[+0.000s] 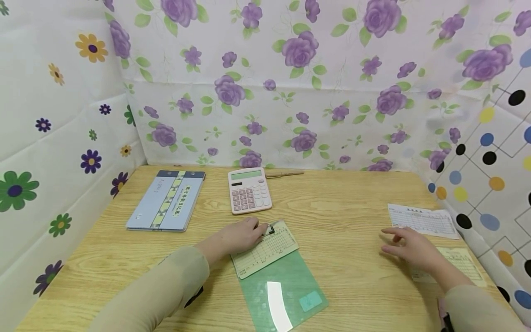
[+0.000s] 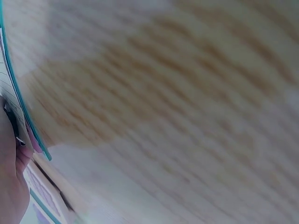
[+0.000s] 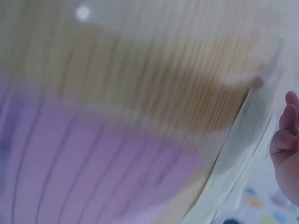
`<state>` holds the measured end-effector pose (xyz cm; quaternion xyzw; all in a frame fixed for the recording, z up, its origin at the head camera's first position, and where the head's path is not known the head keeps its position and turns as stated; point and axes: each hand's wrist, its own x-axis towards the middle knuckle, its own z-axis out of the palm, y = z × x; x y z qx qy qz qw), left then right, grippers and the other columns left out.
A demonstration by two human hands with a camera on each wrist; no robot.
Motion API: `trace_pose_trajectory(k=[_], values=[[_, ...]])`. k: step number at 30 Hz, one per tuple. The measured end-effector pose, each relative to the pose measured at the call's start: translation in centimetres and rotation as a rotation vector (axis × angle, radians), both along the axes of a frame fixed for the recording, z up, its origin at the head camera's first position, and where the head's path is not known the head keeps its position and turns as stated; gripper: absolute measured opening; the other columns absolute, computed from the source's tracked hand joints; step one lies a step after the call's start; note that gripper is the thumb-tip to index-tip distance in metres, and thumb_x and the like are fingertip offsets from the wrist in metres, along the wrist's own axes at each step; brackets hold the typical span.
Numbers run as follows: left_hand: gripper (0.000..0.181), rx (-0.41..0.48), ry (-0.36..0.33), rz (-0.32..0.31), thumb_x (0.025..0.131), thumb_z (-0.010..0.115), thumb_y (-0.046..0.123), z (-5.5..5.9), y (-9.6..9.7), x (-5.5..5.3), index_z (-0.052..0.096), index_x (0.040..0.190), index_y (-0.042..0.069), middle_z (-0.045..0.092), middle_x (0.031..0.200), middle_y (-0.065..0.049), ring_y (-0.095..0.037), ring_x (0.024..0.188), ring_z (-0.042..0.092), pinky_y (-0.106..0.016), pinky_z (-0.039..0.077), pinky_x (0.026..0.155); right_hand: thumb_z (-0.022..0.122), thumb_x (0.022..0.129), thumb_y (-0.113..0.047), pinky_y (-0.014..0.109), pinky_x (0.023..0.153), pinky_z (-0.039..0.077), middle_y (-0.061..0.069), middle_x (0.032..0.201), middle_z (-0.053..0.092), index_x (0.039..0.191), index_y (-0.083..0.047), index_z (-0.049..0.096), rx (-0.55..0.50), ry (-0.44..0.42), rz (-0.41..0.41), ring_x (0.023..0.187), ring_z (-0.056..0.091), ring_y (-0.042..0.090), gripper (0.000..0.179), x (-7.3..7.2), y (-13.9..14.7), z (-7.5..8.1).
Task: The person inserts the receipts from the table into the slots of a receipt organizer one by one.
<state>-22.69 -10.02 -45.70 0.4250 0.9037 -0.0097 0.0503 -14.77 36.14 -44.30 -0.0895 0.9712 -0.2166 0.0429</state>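
Observation:
A translucent green board [image 1: 286, 286] lies at an angle on the table, with pale yellow ruled forms [image 1: 265, 258] over its upper part. A black clip [image 1: 271, 229] sits at the forms' top edge. My left hand [image 1: 240, 235] grips the forms and board at the clip; in the left wrist view its fingers [image 2: 25, 156] show beside the clip, at the board's edge. My right hand [image 1: 415, 251] is at the right with relaxed fingers and holds nothing. It overlaps a yellowish form [image 1: 460, 263], near a white form [image 1: 423, 221].
A light blue account book [image 1: 166, 200] with a patterned band lies at the left. Behind the board is a pink calculator [image 1: 250, 191], with a brown pen [image 1: 284, 174] next to it. A purple lined sheet [image 3: 93, 168] shows in the right wrist view. Printed cloth walls [image 1: 298, 92] border the table.

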Motion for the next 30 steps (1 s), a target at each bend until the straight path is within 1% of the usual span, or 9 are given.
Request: trace_pose_trajectory(k=[4, 9, 11, 16, 19, 24, 30], values=[[0.042, -0.002, 0.019, -0.011, 0.102, 0.039, 0.031, 0.0, 0.0, 0.0, 0.04, 0.14, 0.013, 0.047, 0.099, -0.004, -0.012, 0.079, 0.043, -0.026, 0.043, 0.064, 0.067, 0.082, -0.049, 0.052, 0.072, 0.045, 0.014, 0.101, 0.059, 0.127, -0.002, 0.055, 0.045, -0.016, -0.014, 0.091, 0.056, 0.035, 0.066, 0.4, 2.5, 0.0], [0.042, 0.009, 0.015, -0.001, 0.102, 0.038, 0.031, 0.0, 0.1, 0.1, 0.04, 0.14, 0.013, 0.046, 0.099, -0.004, -0.013, 0.078, 0.042, -0.027, 0.043, 0.062, 0.067, 0.081, -0.051, 0.048, 0.068, 0.045, 0.014, 0.102, 0.058, 0.128, 0.0, 0.053, 0.071, -0.073, -0.029, 0.085, 0.055, 0.029, 0.07, 0.9, 5.1, 0.0], [0.042, 0.007, 0.012, 0.008, 0.102, 0.038, 0.031, 0.0, 0.1, 0.1, 0.04, 0.14, 0.014, 0.046, 0.099, -0.004, -0.013, 0.078, 0.042, -0.027, 0.043, 0.062, 0.068, 0.08, -0.049, 0.045, 0.068, 0.044, 0.015, 0.102, 0.058, 0.128, 0.0, 0.053, 0.067, -0.086, -0.031, 0.084, 0.054, 0.027, 0.07, 1.0, 5.8, -0.1], [0.042, -0.004, -0.002, 0.025, 0.102, 0.038, 0.031, 0.1, 0.0, 0.2, 0.04, 0.14, 0.015, 0.046, 0.1, -0.003, -0.012, 0.078, 0.042, -0.027, 0.043, 0.062, 0.071, 0.081, -0.041, 0.048, 0.071, 0.048, 0.019, 0.105, 0.057, 0.129, 0.002, 0.051, 0.019, -0.096, -0.012, 0.088, 0.058, 0.032, 0.067, 1.1, 6.6, -0.8], [0.042, -0.003, -0.009, 0.026, 0.102, 0.039, 0.031, 0.2, 0.0, 0.2, 0.04, 0.14, 0.014, 0.047, 0.1, -0.004, -0.012, 0.078, 0.042, -0.027, 0.043, 0.063, 0.07, 0.083, -0.038, 0.05, 0.073, 0.049, 0.022, 0.108, 0.055, 0.131, 0.002, 0.049, -0.017, -0.102, -0.005, 0.09, 0.059, 0.035, 0.067, 1.0, 6.2, -1.1], [0.043, -0.008, -0.013, 0.027, 0.101, 0.039, 0.032, 0.3, 0.1, 0.2, 0.04, 0.14, 0.014, 0.047, 0.1, -0.004, -0.012, 0.078, 0.042, -0.026, 0.043, 0.062, 0.069, 0.084, -0.038, 0.048, 0.073, 0.049, 0.024, 0.11, 0.055, 0.133, 0.003, 0.046, -0.057, -0.113, 0.003, 0.09, 0.06, 0.033, 0.068, 0.4, 4.3, -0.9], [0.043, -0.019, -0.012, 0.031, 0.101, 0.039, 0.033, 0.2, 0.1, 0.2, 0.04, 0.141, 0.015, 0.046, 0.1, -0.003, -0.011, 0.077, 0.042, -0.025, 0.042, 0.059, 0.07, 0.083, -0.039, 0.044, 0.073, 0.05, 0.021, 0.111, 0.056, 0.132, 0.002, 0.048, -0.088, -0.101, 0.007, 0.092, 0.059, 0.031, 0.068, -0.3, 1.6, -0.9]])
